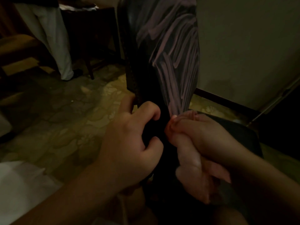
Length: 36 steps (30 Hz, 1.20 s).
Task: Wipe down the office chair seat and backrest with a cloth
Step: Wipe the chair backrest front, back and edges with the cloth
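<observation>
The office chair's dark backrest (168,46) stands upright in the middle, seen nearly edge-on, with shiny streaks across its right face. Its dark seat (240,133) shows at the right behind my right hand. My left hand (129,140) curls around the backrest's near edge low down, fingers hooked onto it. My right hand (217,140) is closed on a bunched pale pink cloth (190,159). The cloth is pressed against the bottom of the backrest's streaked face, where it meets the seat.
The room is dim, with a patterned yellowish floor (68,127). A dark wooden table (90,38) with white fabric (53,43) hanging beside it stands at the back left. A brown chair (19,46) is at far left. A wall with dark baseboard (227,101) runs at right.
</observation>
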### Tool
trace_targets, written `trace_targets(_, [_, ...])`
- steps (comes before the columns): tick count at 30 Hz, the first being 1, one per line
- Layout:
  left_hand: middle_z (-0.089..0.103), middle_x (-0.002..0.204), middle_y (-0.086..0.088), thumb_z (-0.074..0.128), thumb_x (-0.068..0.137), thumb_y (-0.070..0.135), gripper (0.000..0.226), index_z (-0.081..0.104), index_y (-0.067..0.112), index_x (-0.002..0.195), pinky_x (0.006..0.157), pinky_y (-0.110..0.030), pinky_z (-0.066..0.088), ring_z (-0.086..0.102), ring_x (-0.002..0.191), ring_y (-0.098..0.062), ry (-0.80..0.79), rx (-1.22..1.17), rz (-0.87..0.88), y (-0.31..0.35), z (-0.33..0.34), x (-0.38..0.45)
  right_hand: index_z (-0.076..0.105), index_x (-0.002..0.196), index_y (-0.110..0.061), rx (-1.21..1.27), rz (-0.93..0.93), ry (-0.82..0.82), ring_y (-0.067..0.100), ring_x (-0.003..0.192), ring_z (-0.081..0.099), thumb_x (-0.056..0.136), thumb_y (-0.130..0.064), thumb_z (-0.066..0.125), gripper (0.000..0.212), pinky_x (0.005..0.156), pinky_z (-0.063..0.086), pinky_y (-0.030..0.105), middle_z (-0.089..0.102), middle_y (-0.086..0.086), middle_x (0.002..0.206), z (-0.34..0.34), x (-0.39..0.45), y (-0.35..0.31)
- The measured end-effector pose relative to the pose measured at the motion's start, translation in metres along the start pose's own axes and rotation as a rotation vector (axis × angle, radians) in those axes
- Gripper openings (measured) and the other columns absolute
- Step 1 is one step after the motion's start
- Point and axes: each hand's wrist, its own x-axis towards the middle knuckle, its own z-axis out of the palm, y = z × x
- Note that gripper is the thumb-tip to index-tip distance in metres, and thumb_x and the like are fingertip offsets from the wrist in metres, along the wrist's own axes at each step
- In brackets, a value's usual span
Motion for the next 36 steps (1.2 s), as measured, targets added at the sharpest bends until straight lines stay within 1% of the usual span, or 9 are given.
trace_targets(7, [0.043, 0.107, 0.004, 0.067, 0.071, 0.019, 0.032, 0.053, 0.029, 0.097, 0.057, -0.045, 0.055, 0.056, 0.079, -0.017, -0.026, -0.021, -0.016, 0.002, -0.003, 0.002, 0.074, 0.079, -0.024, -0.024, 0.041, -0.042, -0.004, 0.076, 0.068, 0.098, -0.028, 0.067, 0.021, 0.079, 0.047, 0.018, 0.075, -0.014, 0.073, -0.011, 0.004, -0.014])
trace_targets(9, [0.043, 0.105, 0.005, 0.067, 0.071, 0.019, 0.032, 0.053, 0.029, 0.098, 0.058, -0.044, 0.055, 0.056, 0.079, -0.015, -0.034, -0.025, -0.010, 0.001, -0.004, 0.000, 0.067, 0.078, -0.031, -0.096, 0.053, -0.063, -0.015, 0.085, 0.065, 0.086, -0.048, 0.066, 0.019, 0.087, 0.044, 0.012, 0.074, -0.023, 0.088, -0.010, 0.004, -0.012])
trace_targets(11, [0.044, 0.105, 0.005, 0.067, 0.071, 0.019, 0.032, 0.053, 0.030, 0.098, 0.058, -0.044, 0.056, 0.056, 0.079, -0.015, -0.039, -0.039, -0.015, 0.001, -0.005, 0.000, 0.080, 0.074, -0.028, -0.149, 0.011, -0.045, 0.004, 0.088, 0.070, 0.055, -0.053, 0.080, 0.031, 0.091, 0.051, 0.034, 0.079, -0.005, 0.094, -0.014, 0.005, -0.023])
trace_targets(13, [0.044, 0.104, 0.004, 0.066, 0.072, 0.019, 0.031, 0.052, 0.030, 0.097, 0.058, -0.044, 0.056, 0.055, 0.081, -0.015, -0.049, -0.054, -0.010, 0.001, -0.004, 0.001, 0.076, 0.067, -0.059, -0.278, -0.053, -0.072, 0.004, 0.089, 0.062, 0.072, -0.050, 0.077, 0.010, 0.097, 0.049, 0.047, 0.071, -0.011, 0.088, -0.017, 0.012, -0.028])
trace_targets(15, [0.044, 0.104, 0.004, 0.066, 0.072, 0.018, 0.031, 0.051, 0.031, 0.096, 0.058, -0.044, 0.056, 0.055, 0.082, -0.015, -0.061, -0.065, -0.005, 0.001, -0.005, 0.001, 0.080, 0.072, -0.051, -0.354, -0.037, -0.108, 0.008, 0.093, 0.066, 0.061, -0.055, 0.087, 0.014, 0.104, 0.050, 0.047, 0.074, -0.008, 0.089, -0.017, 0.009, -0.030])
trace_targets(17, [0.043, 0.106, 0.005, 0.065, 0.072, 0.017, 0.031, 0.051, 0.032, 0.096, 0.058, -0.045, 0.056, 0.056, 0.079, -0.016, -0.060, -0.082, -0.016, 0.000, -0.006, 0.001, 0.080, 0.067, -0.031, -0.346, -0.012, -0.139, 0.000, 0.092, 0.067, 0.058, -0.053, 0.090, 0.026, 0.100, 0.049, 0.029, 0.074, -0.016, 0.088, -0.016, 0.011, -0.031])
trace_targets(21, [0.043, 0.106, 0.006, 0.065, 0.073, 0.016, 0.030, 0.052, 0.030, 0.096, 0.060, -0.045, 0.056, 0.056, 0.082, -0.016, -0.071, -0.074, -0.013, -0.002, -0.007, 0.005, 0.065, 0.045, -0.050, -0.303, -0.066, -0.028, -0.021, 0.082, 0.057, 0.086, -0.046, 0.063, 0.041, 0.093, 0.041, 0.012, 0.064, -0.031, 0.071, -0.011, 0.008, -0.053])
trace_targets(26, [0.043, 0.109, 0.008, 0.067, 0.073, 0.016, 0.031, 0.052, 0.031, 0.096, 0.061, -0.044, 0.056, 0.056, 0.081, -0.012, -0.081, -0.099, -0.023, -0.001, -0.008, 0.000, 0.085, 0.076, -0.021, -0.173, -0.068, 0.030, 0.027, 0.088, 0.076, 0.044, -0.052, 0.078, 0.045, 0.090, 0.058, 0.048, 0.080, 0.006, 0.081, -0.012, 0.011, -0.048])
trace_targets(36, [0.045, 0.109, 0.008, 0.068, 0.071, 0.021, 0.034, 0.052, 0.033, 0.098, 0.060, -0.039, 0.053, 0.056, 0.078, -0.010, -0.067, -0.057, -0.008, 0.001, -0.006, 0.002, 0.084, 0.080, -0.017, -0.130, -0.094, 0.040, 0.029, 0.081, 0.077, 0.080, -0.035, 0.080, 0.019, 0.089, 0.059, 0.050, 0.079, 0.013, 0.083, -0.007, 0.006, -0.067])
